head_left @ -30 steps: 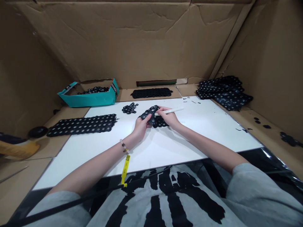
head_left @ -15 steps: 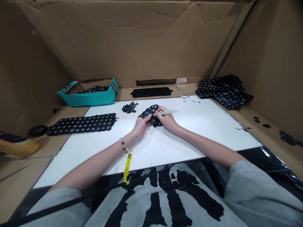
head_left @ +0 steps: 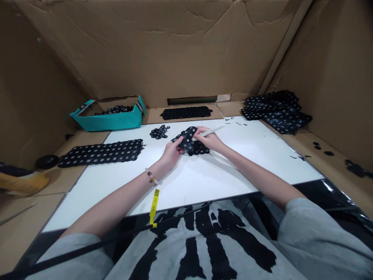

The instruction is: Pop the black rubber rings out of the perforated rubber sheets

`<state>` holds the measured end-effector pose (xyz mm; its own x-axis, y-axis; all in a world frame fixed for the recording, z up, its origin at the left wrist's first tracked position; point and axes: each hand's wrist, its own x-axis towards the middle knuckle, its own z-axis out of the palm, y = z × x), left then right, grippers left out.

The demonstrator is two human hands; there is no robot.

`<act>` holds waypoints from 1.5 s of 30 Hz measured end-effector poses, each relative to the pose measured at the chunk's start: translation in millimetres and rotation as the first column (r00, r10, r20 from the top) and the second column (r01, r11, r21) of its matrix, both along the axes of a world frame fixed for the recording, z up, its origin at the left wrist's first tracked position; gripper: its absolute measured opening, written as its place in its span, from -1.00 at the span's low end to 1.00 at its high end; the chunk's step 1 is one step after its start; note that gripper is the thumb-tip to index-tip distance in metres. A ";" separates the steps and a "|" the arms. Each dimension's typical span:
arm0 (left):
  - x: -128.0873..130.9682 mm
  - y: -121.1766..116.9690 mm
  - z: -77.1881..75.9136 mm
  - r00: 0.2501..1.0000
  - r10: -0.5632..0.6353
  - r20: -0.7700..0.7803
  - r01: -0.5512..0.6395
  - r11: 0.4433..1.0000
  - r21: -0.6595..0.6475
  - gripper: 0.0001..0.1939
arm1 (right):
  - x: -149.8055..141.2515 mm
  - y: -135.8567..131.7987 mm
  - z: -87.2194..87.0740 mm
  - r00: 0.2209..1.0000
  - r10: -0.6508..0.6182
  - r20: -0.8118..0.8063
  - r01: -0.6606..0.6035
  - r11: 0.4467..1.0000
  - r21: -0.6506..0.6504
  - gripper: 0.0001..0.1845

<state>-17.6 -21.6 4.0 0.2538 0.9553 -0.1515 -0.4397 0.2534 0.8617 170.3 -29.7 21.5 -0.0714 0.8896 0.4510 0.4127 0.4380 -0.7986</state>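
My left hand [head_left: 172,151] grips a black rubber sheet [head_left: 186,136] dotted with pale round spots, thumb on top and fingers beneath. The sheet is bent over itself above the white board. My right hand [head_left: 212,139] pinches a white pen-like tool [head_left: 214,130], its back end pointing up to the right. The tool's tip is at the sheet's right side, too small to make out. To the left of the sheet lies a small pile of black rings [head_left: 159,132] on the board.
A spotted black sheet [head_left: 101,153] lies at left, a dark one [head_left: 186,112] at the back. A teal box [head_left: 110,121] holds black rings. Stacked spotted sheets [head_left: 276,111] sit back right, with black scraps nearby. Cardboard walls [head_left: 175,50] enclose the white board [head_left: 125,194].
The held sheet has turned and folded over, with more of its lower part showing at right. My right hand has shifted slightly right, and the pen-like tool tilts more steeply.
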 end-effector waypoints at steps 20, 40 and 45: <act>5.3 -8.4 -4.2 0.996 0.083 -0.027 -0.081 0.994 0.074 -0.64 | -21.4 -19.9 9.9 0.973 -0.034 -0.228 -0.026 0.967 -0.254 -0.83; 5.0 -8.1 -2.1 0.996 0.077 -0.034 -0.074 0.993 0.097 -0.67 | -17.0 -14.6 2.4 0.986 -0.016 -0.166 -0.031 0.960 -0.277 -0.83; 5.0 -9.6 -3.2 0.996 0.083 -0.013 -0.082 0.994 0.078 -0.62 | -21.3 -23.2 1.0 0.998 -0.036 -0.057 0.022 0.975 -0.222 -0.78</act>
<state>-12.6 -31.3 0.9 0.1718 0.9819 -0.0802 -0.4420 0.1496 0.8845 149.0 -52.9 22.5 -0.0229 0.9692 0.2451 0.3706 0.2359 -0.8983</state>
